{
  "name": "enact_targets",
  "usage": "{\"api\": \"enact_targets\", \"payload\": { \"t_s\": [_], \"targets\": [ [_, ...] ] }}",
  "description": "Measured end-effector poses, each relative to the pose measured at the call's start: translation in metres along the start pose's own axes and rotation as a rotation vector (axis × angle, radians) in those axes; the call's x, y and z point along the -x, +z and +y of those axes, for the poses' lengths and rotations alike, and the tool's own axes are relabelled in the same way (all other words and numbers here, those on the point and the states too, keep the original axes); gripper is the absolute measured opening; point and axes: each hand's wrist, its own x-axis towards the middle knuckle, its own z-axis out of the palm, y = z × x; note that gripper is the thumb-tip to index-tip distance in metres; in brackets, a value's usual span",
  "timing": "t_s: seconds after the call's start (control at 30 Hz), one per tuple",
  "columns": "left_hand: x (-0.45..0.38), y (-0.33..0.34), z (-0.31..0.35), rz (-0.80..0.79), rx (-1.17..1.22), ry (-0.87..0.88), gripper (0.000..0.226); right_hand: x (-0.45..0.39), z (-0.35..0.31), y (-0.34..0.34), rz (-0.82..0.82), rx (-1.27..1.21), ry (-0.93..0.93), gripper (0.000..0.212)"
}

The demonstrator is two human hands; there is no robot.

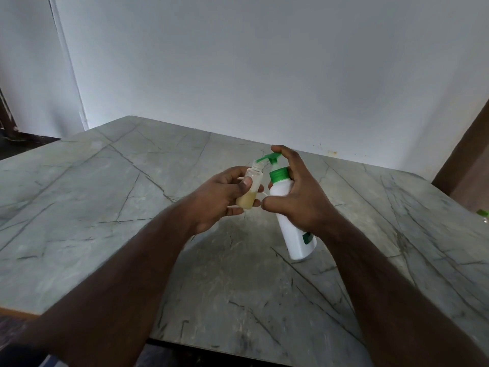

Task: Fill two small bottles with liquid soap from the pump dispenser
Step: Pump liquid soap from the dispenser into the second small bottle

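Note:
My left hand (219,197) holds a small clear bottle (250,190) above the table, its thumb across the front. Yellowish soap fills about the bottom third of it, and its neck is open. My right hand (296,197) grips a white pump dispenser (293,234) with a green collar and green pump head (270,157). The dispenser leans left with its base on the table. My right forefinger rests on top of the pump head. The green nozzle tip sits right at the small bottle's mouth.
A grey marble-patterned table (132,202) spreads under both arms, with a white wall behind it. At the far right edge, a small green and clear object (483,215) is partly cut off by the frame. A brown wooden panel (468,165) stands at the right.

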Motion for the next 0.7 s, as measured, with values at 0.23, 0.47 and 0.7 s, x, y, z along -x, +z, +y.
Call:
{"api": "enact_targets", "payload": {
  "t_s": [0.23,0.47,0.7],
  "targets": [
    [0.003,-0.0033,0.0009,-0.043,0.236,-0.06,0.039,-0.001,0.0012,-0.0031,0.065,-0.063,0.007,0.102],
    [0.0019,-0.0088,0.0009,-0.071,0.367,-0.03,0.054,-0.0012,0.0022,-0.0061,0.095,-0.13,0.011,0.102],
    [0.0036,-0.0052,0.0038,-0.069,0.43,-0.07,0.038,-0.0018,0.0013,-0.0068,0.097,-0.131,0.003,0.104]
  ]
}}
